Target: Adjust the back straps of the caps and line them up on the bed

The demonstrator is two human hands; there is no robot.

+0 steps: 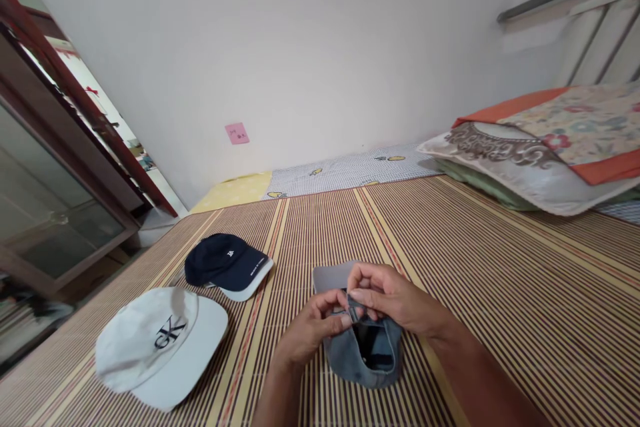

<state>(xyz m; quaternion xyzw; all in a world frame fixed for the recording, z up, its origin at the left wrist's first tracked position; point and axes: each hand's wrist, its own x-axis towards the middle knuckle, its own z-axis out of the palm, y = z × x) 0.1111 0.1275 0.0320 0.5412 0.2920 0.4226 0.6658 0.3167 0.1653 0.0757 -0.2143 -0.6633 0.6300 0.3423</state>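
A grey-blue cap (367, 353) lies on the striped bamboo mat (475, 267) in front of me, back opening towards me, its pale brim pointing away. My left hand (310, 330) pinches the cap's back strap from the left. My right hand (393, 297) is closed on the same strap and its buckle from above. Both hands meet over the cap's rear opening.
A white cap (160, 343) with a black logo lies to the left, and a navy cap (225, 263) with a pale brim lies beyond it. Pillows (540, 147) are stacked at the far right. A glass-fronted cabinet (55, 200) stands left. The white wall carries a pink note (237, 133).
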